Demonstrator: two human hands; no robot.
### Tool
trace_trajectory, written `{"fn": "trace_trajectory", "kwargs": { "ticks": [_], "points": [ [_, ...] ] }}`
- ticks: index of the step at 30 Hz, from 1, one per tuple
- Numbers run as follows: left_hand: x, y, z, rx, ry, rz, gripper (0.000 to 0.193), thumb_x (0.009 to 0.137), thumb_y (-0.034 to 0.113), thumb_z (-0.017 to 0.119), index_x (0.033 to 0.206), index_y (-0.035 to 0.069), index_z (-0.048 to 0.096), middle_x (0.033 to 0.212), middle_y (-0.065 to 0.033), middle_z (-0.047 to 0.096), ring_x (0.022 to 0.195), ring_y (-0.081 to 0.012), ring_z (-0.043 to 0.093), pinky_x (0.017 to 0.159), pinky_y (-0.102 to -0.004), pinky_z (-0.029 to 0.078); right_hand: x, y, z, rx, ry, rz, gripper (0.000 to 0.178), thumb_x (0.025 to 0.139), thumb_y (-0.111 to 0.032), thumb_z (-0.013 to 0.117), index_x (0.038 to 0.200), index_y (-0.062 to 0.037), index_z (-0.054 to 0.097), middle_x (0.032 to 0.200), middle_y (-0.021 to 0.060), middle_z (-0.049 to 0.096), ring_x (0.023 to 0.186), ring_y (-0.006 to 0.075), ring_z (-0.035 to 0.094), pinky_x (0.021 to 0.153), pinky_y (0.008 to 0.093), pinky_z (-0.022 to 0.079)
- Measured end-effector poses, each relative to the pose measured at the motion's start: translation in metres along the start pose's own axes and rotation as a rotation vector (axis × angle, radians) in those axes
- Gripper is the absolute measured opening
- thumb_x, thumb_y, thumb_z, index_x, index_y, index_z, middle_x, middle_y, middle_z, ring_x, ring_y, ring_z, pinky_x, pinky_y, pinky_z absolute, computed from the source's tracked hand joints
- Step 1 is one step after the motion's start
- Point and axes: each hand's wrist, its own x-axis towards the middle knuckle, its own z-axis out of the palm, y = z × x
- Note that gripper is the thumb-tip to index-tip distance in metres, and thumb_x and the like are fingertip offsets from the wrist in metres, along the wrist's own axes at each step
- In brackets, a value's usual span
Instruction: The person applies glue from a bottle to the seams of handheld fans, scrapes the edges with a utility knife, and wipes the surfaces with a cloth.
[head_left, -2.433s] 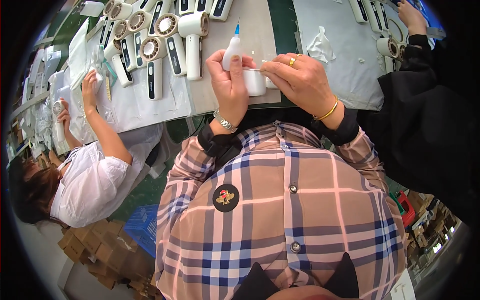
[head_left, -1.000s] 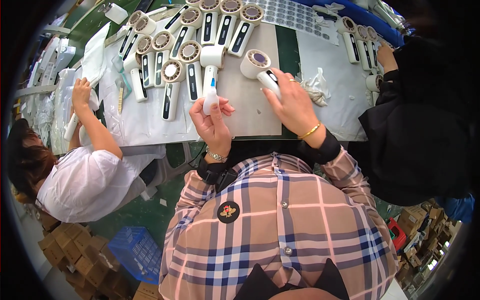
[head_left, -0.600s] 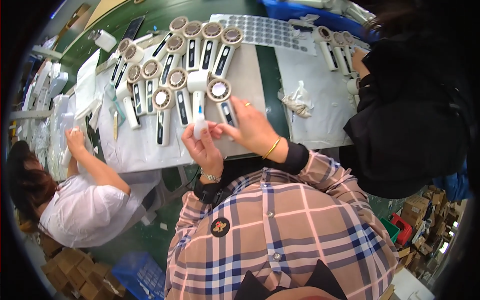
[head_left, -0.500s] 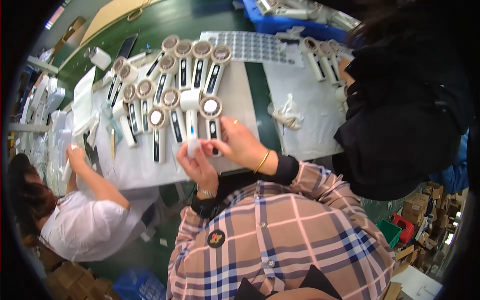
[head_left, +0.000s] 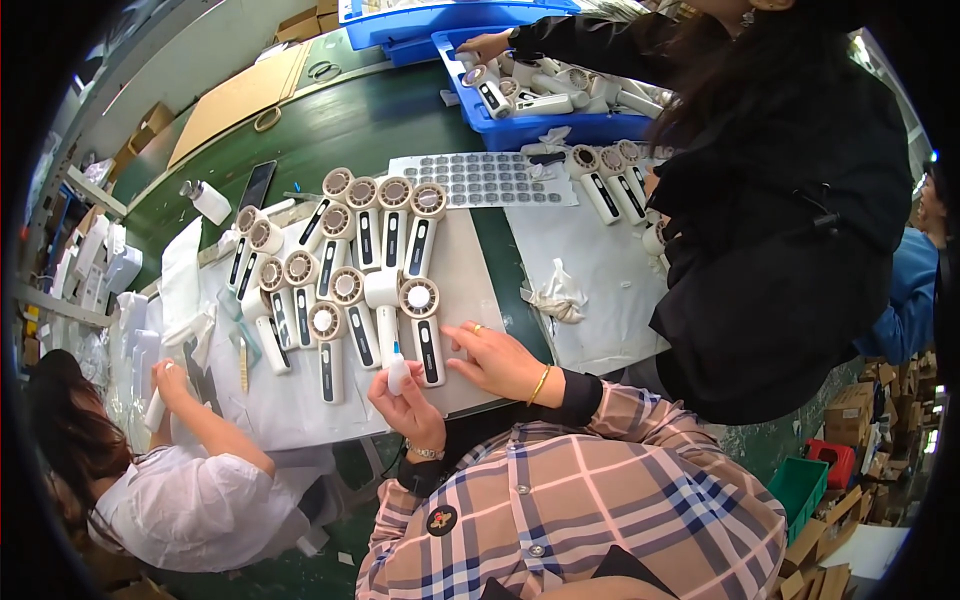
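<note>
My left hand [head_left: 413, 414] holds a small white squeeze bottle [head_left: 397, 376] with a blue tip, pointing up. It is closed around the bottle at the table's near edge. My right hand [head_left: 503, 362] rests with its fingers stretched out, beside the handle of a white handheld fan [head_left: 429, 345]; whether it touches the fan I cannot tell. That fan has a round head with a white disc at its centre. Left of it another fan [head_left: 382, 290] lies with its plain white back up. Several more fans [head_left: 362, 235] with brown-rimmed heads and black handle strips spread across the white sheet.
A person in white [head_left: 205, 500] works at the left; one in black [head_left: 780, 210] reaches into a blue crate [head_left: 500, 130] of fans. A sheet of grey round pieces [head_left: 470, 180], a crumpled white glove [head_left: 558, 293], a phone [head_left: 258, 185] and a white bottle [head_left: 207, 202] lie on the table.
The view has tilted up, showing more of the crate and the person in black. My hands have moved apart; my right fingers have straightened, while my left keeps the squeeze bottle.
</note>
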Motion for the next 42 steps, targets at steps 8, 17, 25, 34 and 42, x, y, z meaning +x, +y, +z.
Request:
{"fn": "trace_trajectory", "kwargs": {
  "ticks": [8, 17, 25, 34, 42],
  "points": [
    [0.001, 0.001, 0.000, 0.018, -0.006, -0.016, 0.022, 0.112, 0.020, 0.048, 0.122, 0.001, 0.041, 0.104, -0.0127, 0.063, 0.085, -0.0139, 0.055, 0.077, -0.0271, 0.048, -0.004, 0.006, 0.003, 0.002, -0.023, -0.032, 0.038, 0.089, -0.014, 0.074, 0.124, -0.0044, 0.064, 0.110, 0.0132, 0.061, 0.095, 0.0353, 0.066, 0.081, 0.0436, 0.055],
    [0.002, 0.005, 0.001, 0.026, -0.003, -0.014, 0.023, 0.112, 0.021, 0.048, 0.121, 0.002, 0.042, 0.101, -0.0119, 0.063, 0.082, -0.0134, 0.055, 0.076, -0.0267, 0.047, -0.004, 0.006, 0.003, -0.013, -0.030, -0.065, 0.035, 0.087, -0.013, 0.074, 0.120, -0.0052, 0.066, 0.110, 0.0124, 0.062, 0.097, 0.0346, 0.066, 0.083, 0.0440, 0.055],
    [0.004, 0.003, 0.008, 0.010, -0.029, -0.018, 0.024, 0.111, 0.022, 0.049, 0.122, 0.002, 0.042, 0.099, -0.0112, 0.062, 0.080, -0.0129, 0.054, 0.074, -0.0258, 0.046, -0.008, 0.012, 0.001, -0.048, 0.015, -0.090, 0.037, 0.086, -0.012, 0.075, 0.122, -0.0071, 0.066, 0.110, 0.0111, 0.062, 0.095, 0.0329, 0.065, 0.081, 0.0418, 0.054],
    [0.001, -0.002, 0.002, 0.006, -0.016, -0.049, 0.025, 0.111, 0.022, 0.051, 0.124, 0.003, 0.042, 0.101, -0.0110, 0.063, 0.082, -0.0121, 0.054, 0.074, -0.0255, 0.047, -0.008, 0.013, 0.005, -0.059, -0.009, -0.103, 0.037, 0.085, -0.012, 0.075, 0.120, -0.0062, 0.066, 0.112, 0.0118, 0.061, 0.105, 0.0337, 0.064, 0.087, 0.0442, 0.054],
    [-0.001, -0.002, 0.001, 0.030, 0.009, -0.065, 0.025, 0.111, 0.023, 0.051, 0.124, 0.004, 0.043, 0.098, -0.0089, 0.063, 0.081, -0.0112, 0.053, 0.073, -0.0246, 0.045, -0.009, 0.010, 0.005, -0.076, -0.022, -0.100, 0.039, 0.085, -0.013, 0.076, 0.121, -0.0064, 0.066, 0.115, 0.0123, 0.060, 0.105, 0.0343, 0.064, 0.090, 0.0436, 0.054]
  ]
}}
